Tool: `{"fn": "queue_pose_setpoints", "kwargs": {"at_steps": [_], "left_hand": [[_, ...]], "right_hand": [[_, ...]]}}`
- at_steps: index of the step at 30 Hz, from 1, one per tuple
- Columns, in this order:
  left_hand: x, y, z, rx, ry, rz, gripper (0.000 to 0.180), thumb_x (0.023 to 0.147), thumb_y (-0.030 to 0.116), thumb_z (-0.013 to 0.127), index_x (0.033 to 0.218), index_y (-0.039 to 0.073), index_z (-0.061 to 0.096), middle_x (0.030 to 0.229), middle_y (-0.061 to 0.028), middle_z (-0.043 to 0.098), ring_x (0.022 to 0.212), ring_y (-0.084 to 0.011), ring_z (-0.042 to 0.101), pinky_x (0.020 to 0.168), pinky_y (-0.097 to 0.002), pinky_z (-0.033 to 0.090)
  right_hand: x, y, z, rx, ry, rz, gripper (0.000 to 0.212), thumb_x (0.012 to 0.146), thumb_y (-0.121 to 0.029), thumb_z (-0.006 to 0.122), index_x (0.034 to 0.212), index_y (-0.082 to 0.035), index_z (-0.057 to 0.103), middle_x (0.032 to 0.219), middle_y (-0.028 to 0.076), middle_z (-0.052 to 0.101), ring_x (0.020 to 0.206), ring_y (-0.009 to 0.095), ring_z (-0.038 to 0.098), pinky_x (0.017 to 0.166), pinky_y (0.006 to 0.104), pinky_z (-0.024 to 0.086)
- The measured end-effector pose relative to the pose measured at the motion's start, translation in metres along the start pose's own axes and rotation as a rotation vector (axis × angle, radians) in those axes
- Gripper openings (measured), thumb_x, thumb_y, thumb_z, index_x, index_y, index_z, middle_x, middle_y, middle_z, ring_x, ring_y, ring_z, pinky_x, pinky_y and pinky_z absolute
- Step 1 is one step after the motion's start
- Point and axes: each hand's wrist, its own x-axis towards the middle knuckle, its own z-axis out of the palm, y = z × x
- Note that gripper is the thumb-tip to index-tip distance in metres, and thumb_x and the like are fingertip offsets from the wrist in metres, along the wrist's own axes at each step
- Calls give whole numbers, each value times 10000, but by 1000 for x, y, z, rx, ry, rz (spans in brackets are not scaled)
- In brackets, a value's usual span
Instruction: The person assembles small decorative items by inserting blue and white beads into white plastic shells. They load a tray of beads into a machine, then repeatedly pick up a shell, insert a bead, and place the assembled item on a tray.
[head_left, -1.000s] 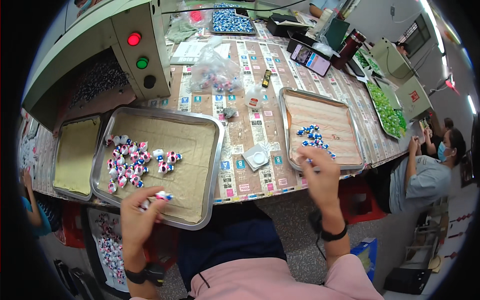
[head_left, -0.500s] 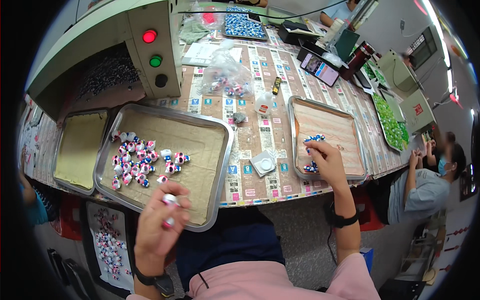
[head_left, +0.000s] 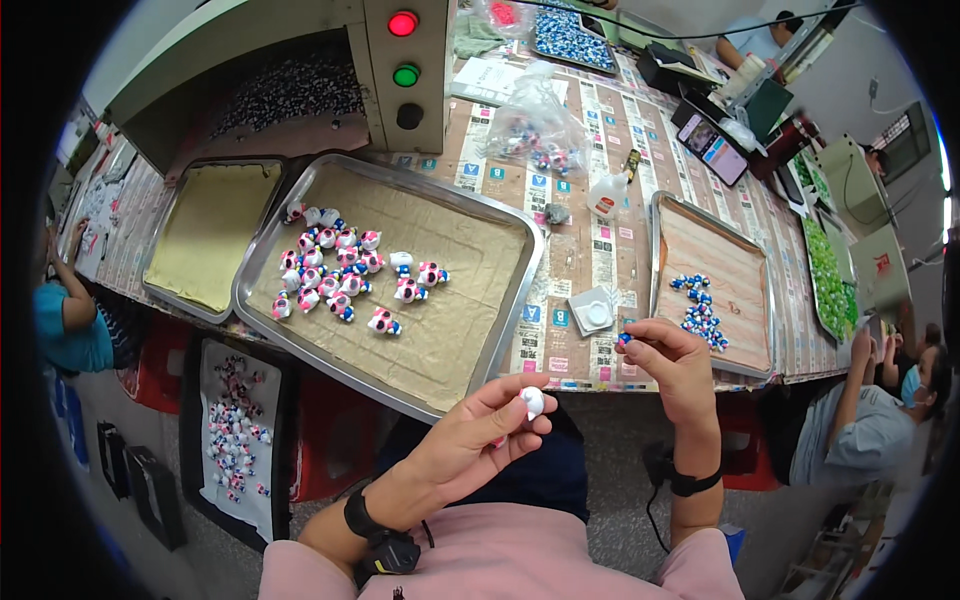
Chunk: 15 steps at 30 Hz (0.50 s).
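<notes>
In front of my body, my left hand (head_left: 480,430) is closed around a small white and pink toy figure head (head_left: 533,402); a bit of pink shows under its fingers. Facing it, my right hand (head_left: 675,362) pinches a tiny blue figure body (head_left: 625,340) between thumb and fingertips. The two pieces are apart. To the left, a large metal tray (head_left: 505,330) lined with brownish sheet carries several pink, white and blue figures (head_left: 330,262). On the right, a smaller tray (head_left: 765,320) holds a cluster of blue and white bodies (head_left: 704,325). Between the trays lies a small white square dish (head_left: 592,311).
A machine (head_left: 405,140) with red and green lights stands back left. A yellow-lined tray (head_left: 215,225) is beside the large one. Behind are a clear bag (head_left: 540,115), a white bottle (head_left: 606,196) and a phone (head_left: 712,148). A seated co-worker (head_left: 860,420) is at right.
My left hand has moved right from above the large tray, bringing the figure head toward my right hand. My right hand has left the smaller tray with a blue body. The view has shifted.
</notes>
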Motion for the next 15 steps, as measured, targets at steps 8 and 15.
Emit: {"fn": "queue_pose_setpoints", "kwargs": {"at_steps": [8,15], "left_hand": [[-6,-2,9,7,76,22,378,1012,116,550,1379,40,503,1245,-119,596,1068,-175,633,924,-287,559],[-9,-6,-10,-50,17,-2,333,1015,109,541,1339,32,527,1246,-121,598,1032,-174,649,878,-276,581]], "right_hand": [[18,2,18,-700,124,-359,179,808,2,738,985,-10,714,894,85,701,789,157,659,675,274,502],[39,9,23,-928,42,-469,96,799,-27,712,890,-23,684,889,138,682,862,339,635,761,414,496]]}}
